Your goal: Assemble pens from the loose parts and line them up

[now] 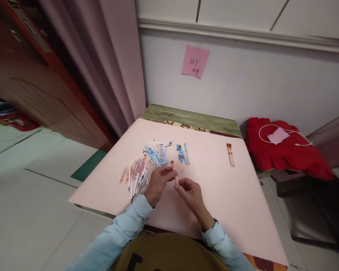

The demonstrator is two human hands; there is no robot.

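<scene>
A beige pen (173, 165) with a brown top stands nearly upright between my hands, above the table. My left hand (158, 182) pinches its upper barrel, while the fingers of my right hand (192, 194) close around its lower end. Just beyond lie small blue and brown pen toppers (180, 153) and a pair of blue pens (187, 154). To the left are a heap of blue pen barrels (156, 155), several pinkish barrels (135, 170), and white refills (135, 186) with dark tips, partly hidden near my left wrist.
Two beige pens with brown tops (230, 155) lie at the table's right side. A pink cover (214, 192) spreads over the table. Red cloth (282, 150) with a white cord is beyond the right edge. A pink note (195, 61) hangs on the wall; a curtain (113, 56) hangs left.
</scene>
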